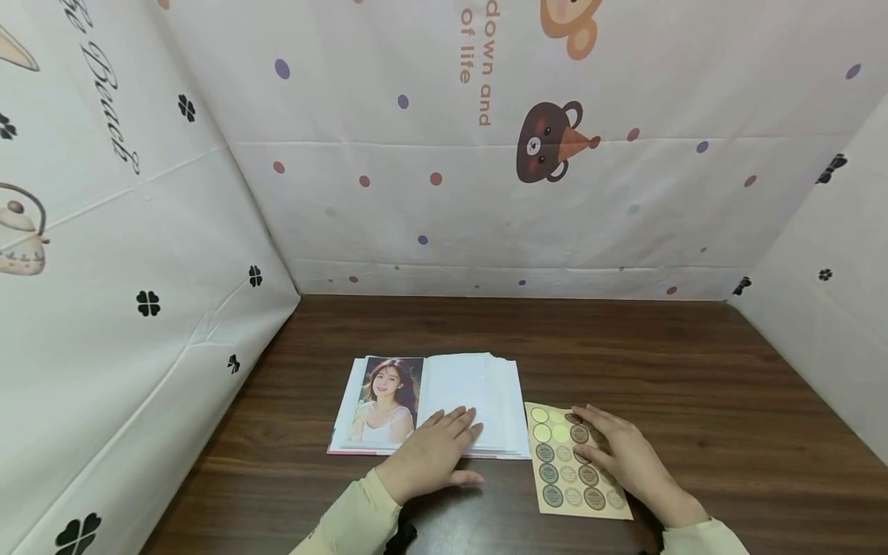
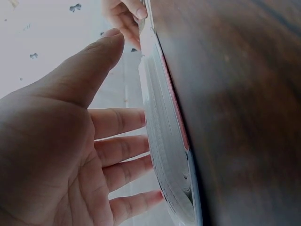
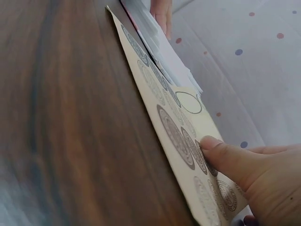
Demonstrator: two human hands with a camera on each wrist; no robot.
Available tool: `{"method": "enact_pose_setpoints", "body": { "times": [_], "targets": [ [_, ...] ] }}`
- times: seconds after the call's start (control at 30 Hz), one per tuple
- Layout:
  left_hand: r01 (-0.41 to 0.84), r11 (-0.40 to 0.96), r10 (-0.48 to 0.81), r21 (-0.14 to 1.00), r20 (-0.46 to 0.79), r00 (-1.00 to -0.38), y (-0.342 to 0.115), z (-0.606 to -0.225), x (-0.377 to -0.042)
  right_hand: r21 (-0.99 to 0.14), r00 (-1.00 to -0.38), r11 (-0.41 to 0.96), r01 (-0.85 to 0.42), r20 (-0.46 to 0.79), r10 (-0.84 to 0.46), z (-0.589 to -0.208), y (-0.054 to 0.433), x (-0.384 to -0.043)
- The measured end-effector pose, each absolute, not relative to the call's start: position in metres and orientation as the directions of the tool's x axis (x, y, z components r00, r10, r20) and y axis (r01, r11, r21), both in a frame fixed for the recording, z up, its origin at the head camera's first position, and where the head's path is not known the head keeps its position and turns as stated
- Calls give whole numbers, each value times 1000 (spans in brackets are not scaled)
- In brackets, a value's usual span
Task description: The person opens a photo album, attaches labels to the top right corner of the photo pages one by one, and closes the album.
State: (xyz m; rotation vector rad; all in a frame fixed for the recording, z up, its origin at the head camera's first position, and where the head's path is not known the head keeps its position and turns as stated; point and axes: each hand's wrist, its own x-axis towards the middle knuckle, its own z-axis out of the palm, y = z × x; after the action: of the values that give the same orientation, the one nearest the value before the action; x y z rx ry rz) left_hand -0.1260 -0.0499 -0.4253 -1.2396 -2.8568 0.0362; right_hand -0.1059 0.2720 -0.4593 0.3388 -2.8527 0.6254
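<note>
An open photo album (image 1: pixel 454 385) lies on the table with a portrait photo (image 1: pixel 385 405) on its left page and a white right page. My left hand (image 1: pixel 435 455) rests its straight fingertips on the lower part of the right page, thumb apart; the left wrist view shows the fingers (image 2: pixel 123 149) against the album's thick page stack (image 2: pixel 162 127). To the album's right lies a yellowish sheet of round stickers (image 1: pixel 563 493), some dark-printed. My right hand (image 1: pixel 634 462) touches it, thumb (image 3: pixel 214 143) on the stickers and fingers near its upper right edge.
The brown wooden table (image 1: pixel 694 370) extends behind and to both sides of the album. White printed cloth (image 1: pixel 430 208) walls it in at the back, left and right. A small black object (image 1: pixel 401 533) shows by the left sleeve.
</note>
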Motion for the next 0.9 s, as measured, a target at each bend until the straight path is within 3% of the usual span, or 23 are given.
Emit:
{"method": "enact_pose_setpoints", "body": {
  "times": [0.2, 0.4, 0.7, 0.9],
  "targets": [
    [736, 677, 736, -12, 25, -677, -50, -424, -128, -409, -954, 876, -256, 253, -161, -460, 271, -105],
    [756, 652, 753, -51, 158, -639, -48, -423, -132, -444, -943, 855, -269, 301, -140, -452, 273, -105],
    [776, 619, 746, -119, 395, -535, -31, -418, -135, -385, -868, 846, -369, 469, -164, -432, 265, -99],
    [778, 615, 733, -127, 456, -505, -14, -414, -132, -361, -826, 818, -448, 518, -224, -425, 250, -93]
  ]
}}
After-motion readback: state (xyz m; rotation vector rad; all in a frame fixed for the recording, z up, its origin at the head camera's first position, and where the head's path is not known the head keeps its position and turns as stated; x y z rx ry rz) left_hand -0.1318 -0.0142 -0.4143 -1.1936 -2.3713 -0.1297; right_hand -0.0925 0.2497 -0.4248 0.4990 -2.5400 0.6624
